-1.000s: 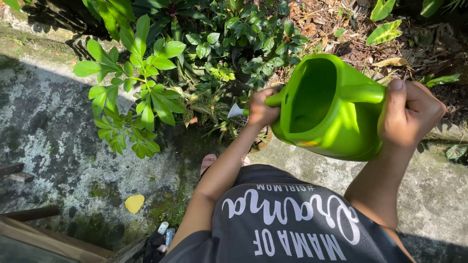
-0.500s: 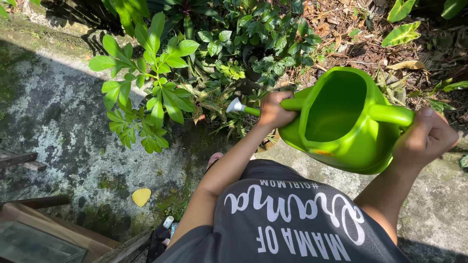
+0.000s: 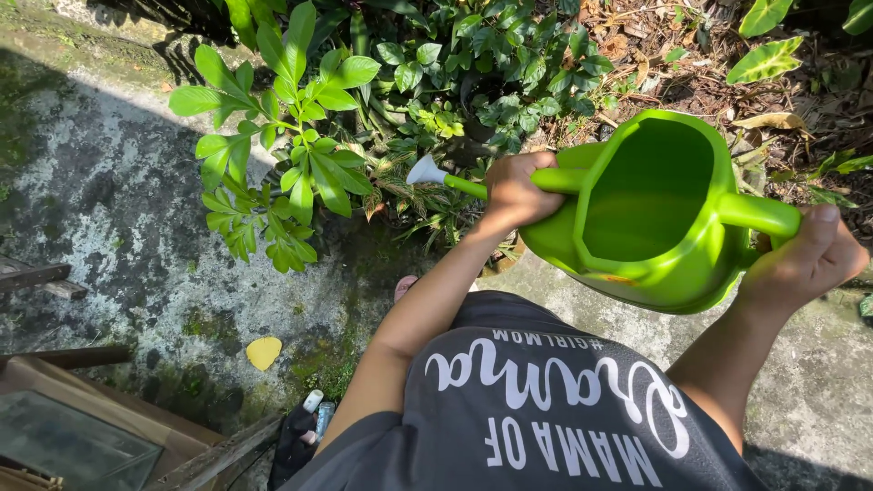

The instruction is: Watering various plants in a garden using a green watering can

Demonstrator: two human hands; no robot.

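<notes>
A bright green plastic watering can (image 3: 650,214) is held tilted toward the plants. My left hand (image 3: 514,193) grips its spout close to the body. My right hand (image 3: 800,262) grips the handle on the right side. The white rose tip (image 3: 423,171) of the spout hangs over a small striped-leaf plant (image 3: 405,195). A leafy green shrub (image 3: 277,155) stands just left of the spout tip. I look down over my dark printed shirt (image 3: 536,409).
Mossy concrete paving (image 3: 118,236) spreads to the left, with a yellow fallen leaf (image 3: 263,352) on it. A garden bed with dry leaves and mulch (image 3: 673,55) lies behind. A wooden frame with glass (image 3: 73,436) sits at the lower left. A foot in a sandal (image 3: 406,287) shows below the spout.
The can has swung further left and its open top faces me more; the spout tip has moved up over the small plant. Both hands keep their grip.
</notes>
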